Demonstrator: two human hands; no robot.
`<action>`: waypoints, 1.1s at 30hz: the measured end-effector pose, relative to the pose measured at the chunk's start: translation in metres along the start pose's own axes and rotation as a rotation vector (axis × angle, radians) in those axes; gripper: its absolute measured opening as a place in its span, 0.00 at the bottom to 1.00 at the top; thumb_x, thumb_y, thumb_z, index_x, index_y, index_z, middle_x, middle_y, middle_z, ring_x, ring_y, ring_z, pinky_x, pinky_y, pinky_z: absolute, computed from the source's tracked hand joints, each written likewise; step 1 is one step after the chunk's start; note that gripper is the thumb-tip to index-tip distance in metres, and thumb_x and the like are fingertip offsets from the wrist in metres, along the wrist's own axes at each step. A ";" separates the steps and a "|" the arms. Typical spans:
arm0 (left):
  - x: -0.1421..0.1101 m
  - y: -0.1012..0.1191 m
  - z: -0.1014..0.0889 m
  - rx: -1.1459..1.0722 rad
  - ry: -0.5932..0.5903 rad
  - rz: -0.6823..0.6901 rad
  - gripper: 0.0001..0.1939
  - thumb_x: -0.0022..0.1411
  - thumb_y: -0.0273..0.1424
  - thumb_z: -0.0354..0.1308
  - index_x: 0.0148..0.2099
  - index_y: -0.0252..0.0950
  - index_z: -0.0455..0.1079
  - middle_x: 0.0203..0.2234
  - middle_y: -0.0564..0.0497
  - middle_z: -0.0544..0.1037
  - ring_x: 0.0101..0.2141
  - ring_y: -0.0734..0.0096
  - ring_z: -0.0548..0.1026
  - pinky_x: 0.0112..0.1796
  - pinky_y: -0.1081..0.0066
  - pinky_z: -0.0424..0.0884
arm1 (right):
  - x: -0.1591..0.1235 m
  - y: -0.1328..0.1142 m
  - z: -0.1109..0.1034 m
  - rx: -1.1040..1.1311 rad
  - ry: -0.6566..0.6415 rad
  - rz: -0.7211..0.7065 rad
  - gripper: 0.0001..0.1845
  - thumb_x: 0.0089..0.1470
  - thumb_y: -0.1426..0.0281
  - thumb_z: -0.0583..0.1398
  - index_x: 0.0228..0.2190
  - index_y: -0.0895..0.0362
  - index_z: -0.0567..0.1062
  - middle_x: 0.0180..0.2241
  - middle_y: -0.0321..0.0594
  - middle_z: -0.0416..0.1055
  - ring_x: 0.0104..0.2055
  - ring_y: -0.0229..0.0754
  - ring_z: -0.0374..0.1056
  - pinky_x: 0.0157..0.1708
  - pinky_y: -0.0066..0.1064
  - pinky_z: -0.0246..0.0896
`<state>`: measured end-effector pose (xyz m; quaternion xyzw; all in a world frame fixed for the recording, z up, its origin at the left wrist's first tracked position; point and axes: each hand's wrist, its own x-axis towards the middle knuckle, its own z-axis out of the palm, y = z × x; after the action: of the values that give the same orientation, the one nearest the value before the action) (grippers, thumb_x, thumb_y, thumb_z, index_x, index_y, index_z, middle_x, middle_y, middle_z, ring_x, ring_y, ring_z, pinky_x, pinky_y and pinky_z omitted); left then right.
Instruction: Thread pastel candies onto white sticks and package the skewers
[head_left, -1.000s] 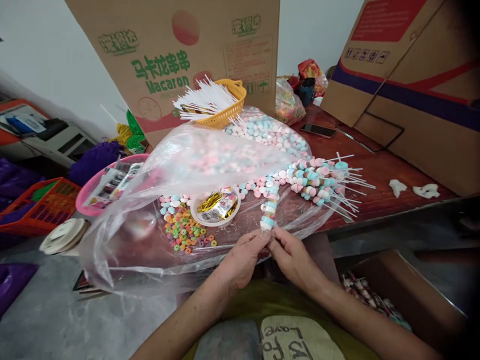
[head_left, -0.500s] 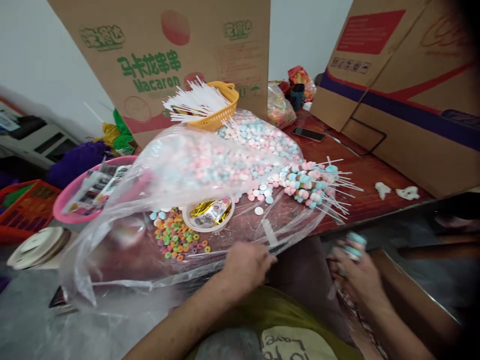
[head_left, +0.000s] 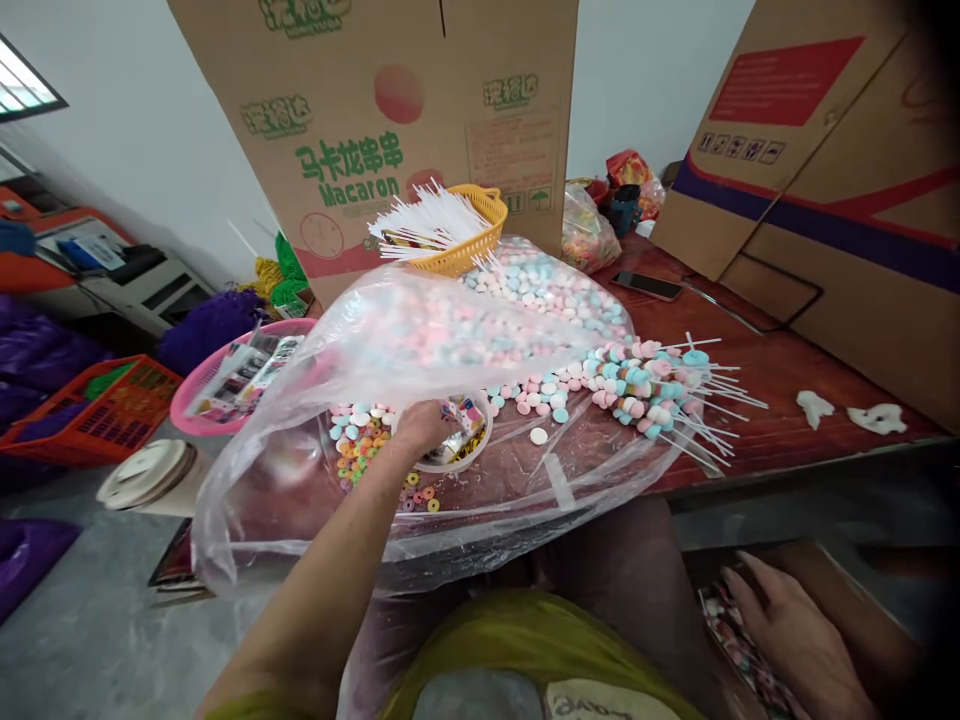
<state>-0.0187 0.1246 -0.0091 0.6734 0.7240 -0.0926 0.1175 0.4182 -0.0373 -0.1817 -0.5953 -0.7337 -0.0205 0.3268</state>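
Note:
My left hand [head_left: 424,428] reaches into a small white bowl [head_left: 486,440] that holds printed packets [head_left: 466,412] and gold twist ties [head_left: 469,445]. Its fingertips are at the packets, and I cannot make out whether they grip one. My right hand [head_left: 787,610], fingers stretched out and apart, hovers over an open carton [head_left: 847,585] beside my leg. Wrapped pink and blue candies [head_left: 731,625] lie under it. Skewered marshmallows [head_left: 645,385] are piled on white sticks at the table's right. Ring-shaped candies [head_left: 364,450] lie left of the bowl, partly behind my left forearm.
Clear plastic sheeting [head_left: 300,550] covers the table front, with loose pastel marshmallows [head_left: 525,300] heaped partly under it. A yellow basket [head_left: 465,250] holds white sticks. A pink basin [head_left: 187,400] stands left. Large cartons [head_left: 435,100] rise behind; a phone [head_left: 647,286] lies right.
My left hand has moved from the table's front edge up into the white bowl. My right hand has let go of the candy skewer and opened over the carton. The view has shifted left.

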 end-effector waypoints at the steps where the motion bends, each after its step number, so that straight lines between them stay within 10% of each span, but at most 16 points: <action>1: -0.004 -0.003 -0.001 0.000 0.007 0.017 0.18 0.56 0.41 0.51 0.40 0.35 0.74 0.38 0.40 0.78 0.41 0.57 0.75 0.38 0.68 0.67 | 0.007 -0.006 0.003 -0.057 -0.005 0.032 0.11 0.54 0.64 0.53 0.38 0.49 0.71 0.29 0.48 0.73 0.29 0.52 0.67 0.27 0.43 0.56; 7: -0.024 -0.009 -0.007 -0.011 0.085 0.044 0.19 0.59 0.29 0.47 0.52 0.40 0.68 0.40 0.42 0.78 0.43 0.56 0.74 0.42 0.64 0.66 | 0.085 -0.098 0.002 0.009 0.049 -0.106 0.14 0.57 0.65 0.51 0.43 0.54 0.69 0.39 0.49 0.72 0.41 0.52 0.68 0.39 0.45 0.63; 14: 0.003 0.001 -0.006 -0.137 0.124 0.025 0.21 0.56 0.40 0.53 0.50 0.36 0.70 0.45 0.42 0.76 0.46 0.57 0.72 0.43 0.69 0.65 | 0.132 -0.191 0.003 0.188 0.024 -0.298 0.12 0.57 0.69 0.53 0.42 0.57 0.71 0.41 0.48 0.72 0.46 0.48 0.66 0.45 0.43 0.62; 22: 0.013 0.012 -0.006 -0.325 0.196 0.064 0.17 0.59 0.42 0.50 0.42 0.39 0.74 0.36 0.47 0.79 0.39 0.63 0.74 0.39 0.70 0.67 | 0.108 -0.194 0.005 0.287 0.001 -0.291 0.10 0.56 0.72 0.54 0.40 0.56 0.72 0.38 0.45 0.73 0.42 0.45 0.68 0.42 0.41 0.65; 26: -0.034 0.014 -0.029 -0.347 0.283 0.285 0.15 0.63 0.37 0.47 0.38 0.39 0.74 0.36 0.47 0.78 0.40 0.66 0.72 0.45 0.68 0.63 | 0.124 -0.194 -0.007 0.311 0.084 -0.244 0.13 0.55 0.72 0.55 0.44 0.54 0.70 0.39 0.45 0.72 0.43 0.46 0.68 0.42 0.40 0.65; 30: -0.097 0.032 -0.044 -0.270 0.234 0.917 0.10 0.60 0.31 0.49 0.30 0.38 0.71 0.27 0.48 0.75 0.32 0.66 0.71 0.44 0.62 0.62 | 0.156 -0.216 -0.026 0.386 0.022 -0.339 0.17 0.54 0.68 0.57 0.47 0.57 0.67 0.43 0.51 0.69 0.47 0.48 0.64 0.45 0.42 0.62; 33: -0.120 0.045 -0.029 -0.485 0.247 0.811 0.09 0.62 0.29 0.47 0.37 0.38 0.69 0.31 0.48 0.75 0.34 0.66 0.71 0.39 0.67 0.65 | 0.164 -0.231 -0.028 0.553 -0.094 -0.367 0.08 0.58 0.72 0.51 0.32 0.56 0.70 0.28 0.40 0.69 0.33 0.40 0.65 0.32 0.31 0.62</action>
<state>0.0323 0.0224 0.0552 0.8605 0.4123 0.2124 0.2109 0.2133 0.0245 0.0060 -0.3424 -0.8207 0.1482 0.4327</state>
